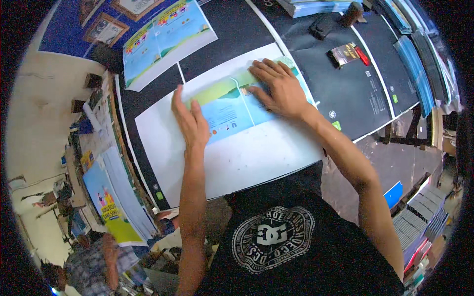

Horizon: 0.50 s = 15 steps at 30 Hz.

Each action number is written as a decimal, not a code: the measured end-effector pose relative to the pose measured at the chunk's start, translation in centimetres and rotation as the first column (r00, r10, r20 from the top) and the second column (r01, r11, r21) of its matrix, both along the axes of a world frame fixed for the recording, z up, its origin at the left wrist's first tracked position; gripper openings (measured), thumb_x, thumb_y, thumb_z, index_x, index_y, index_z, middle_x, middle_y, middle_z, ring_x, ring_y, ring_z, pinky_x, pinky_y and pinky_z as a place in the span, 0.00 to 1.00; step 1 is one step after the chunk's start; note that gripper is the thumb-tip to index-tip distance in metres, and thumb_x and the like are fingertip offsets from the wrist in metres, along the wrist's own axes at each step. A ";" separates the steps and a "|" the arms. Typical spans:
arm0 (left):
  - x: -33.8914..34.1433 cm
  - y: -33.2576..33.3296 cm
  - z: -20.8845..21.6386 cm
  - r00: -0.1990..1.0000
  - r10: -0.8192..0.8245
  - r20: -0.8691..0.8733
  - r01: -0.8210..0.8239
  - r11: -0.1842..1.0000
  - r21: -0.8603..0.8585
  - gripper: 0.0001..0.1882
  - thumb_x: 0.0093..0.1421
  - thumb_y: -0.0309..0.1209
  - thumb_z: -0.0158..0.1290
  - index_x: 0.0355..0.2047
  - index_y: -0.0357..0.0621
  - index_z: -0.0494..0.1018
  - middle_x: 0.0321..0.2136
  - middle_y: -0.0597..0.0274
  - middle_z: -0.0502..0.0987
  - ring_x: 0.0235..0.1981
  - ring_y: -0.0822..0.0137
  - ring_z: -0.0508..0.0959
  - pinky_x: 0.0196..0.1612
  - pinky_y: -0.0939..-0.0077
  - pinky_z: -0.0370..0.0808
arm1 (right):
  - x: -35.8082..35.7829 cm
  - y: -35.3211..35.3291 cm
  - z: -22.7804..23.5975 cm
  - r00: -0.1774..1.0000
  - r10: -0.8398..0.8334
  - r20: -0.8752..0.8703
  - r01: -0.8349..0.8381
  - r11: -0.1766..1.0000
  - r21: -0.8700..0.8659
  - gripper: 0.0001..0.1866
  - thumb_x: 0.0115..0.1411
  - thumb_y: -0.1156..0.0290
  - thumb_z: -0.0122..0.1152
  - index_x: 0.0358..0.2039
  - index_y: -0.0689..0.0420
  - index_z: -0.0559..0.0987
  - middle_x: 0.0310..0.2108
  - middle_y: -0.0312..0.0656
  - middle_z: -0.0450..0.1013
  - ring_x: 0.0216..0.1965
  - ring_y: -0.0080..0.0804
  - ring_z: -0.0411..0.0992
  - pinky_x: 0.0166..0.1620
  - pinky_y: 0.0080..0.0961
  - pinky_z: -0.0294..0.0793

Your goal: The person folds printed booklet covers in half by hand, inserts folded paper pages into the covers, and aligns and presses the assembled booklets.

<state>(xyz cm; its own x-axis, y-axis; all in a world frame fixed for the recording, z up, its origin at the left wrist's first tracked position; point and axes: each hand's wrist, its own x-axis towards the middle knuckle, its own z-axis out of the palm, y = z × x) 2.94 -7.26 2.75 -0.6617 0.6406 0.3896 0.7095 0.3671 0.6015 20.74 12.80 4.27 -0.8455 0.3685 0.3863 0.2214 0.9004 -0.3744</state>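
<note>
A printed cover sheet (224, 116), light blue with green bands, lies on a larger white sheet (237, 163) on the black-covered table. Two pale lines run across the printed part. My right hand (284, 91) rests flat on its upper right area, fingers spread and pointing up and left. Beside the sheet's left end is my left hand (191, 121), held edgewise with its fingers stretched and the thumb apart. Whether it touches the paper I cannot tell. Neither hand grips anything.
A stack of printed covers (168, 42) sits at the far left of the table. To the right are a small dark packet (344, 54), a red lighter (363, 56) and a black object (322, 27). Another cover stack (118, 197) stands at left, near a person in a checked shirt (89, 266).
</note>
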 end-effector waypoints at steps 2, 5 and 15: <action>-0.2 0.4 0.1 0.993 0.051 -0.107 -0.055 0.998 -0.036 0.27 0.68 0.32 0.51 0.63 0.33 0.59 0.62 0.38 0.62 0.65 0.39 0.61 0.68 0.45 0.55 | 0.4 0.9 1.1 1.000 0.020 -0.024 -0.027 0.941 -0.339 0.29 0.67 0.51 0.55 0.60 0.57 0.73 0.61 0.52 0.70 0.61 0.47 0.69 0.65 0.44 0.63; -0.4 0.7 -0.4 0.983 0.030 -0.180 -0.051 0.992 -0.113 0.28 0.68 0.36 0.50 0.63 0.32 0.59 0.62 0.36 0.63 0.64 0.38 0.61 0.67 0.45 0.57 | 1.5 1.5 6.1 0.966 -0.022 -0.256 -0.140 0.790 -0.596 0.29 0.68 0.53 0.54 0.63 0.59 0.71 0.59 0.54 0.71 0.57 0.45 0.73 0.62 0.39 0.68; -0.5 0.5 -0.4 0.977 0.042 -0.208 -0.083 0.977 -0.196 0.25 0.69 0.38 0.50 0.60 0.33 0.63 0.60 0.37 0.65 0.65 0.37 0.60 0.67 0.45 0.57 | 1.9 4.0 -0.3 0.975 0.060 -0.214 -0.116 0.958 -0.263 0.39 0.68 0.56 0.44 0.73 0.61 0.48 0.73 0.56 0.49 0.73 0.54 0.48 0.73 0.47 0.42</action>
<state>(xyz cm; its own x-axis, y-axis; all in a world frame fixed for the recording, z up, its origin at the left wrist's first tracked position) 2.44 -6.75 2.37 -0.6239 0.6797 0.3857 0.7803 0.5139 0.3564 22.67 16.83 3.95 -0.7939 0.4112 0.4479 0.0401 0.7705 -0.6362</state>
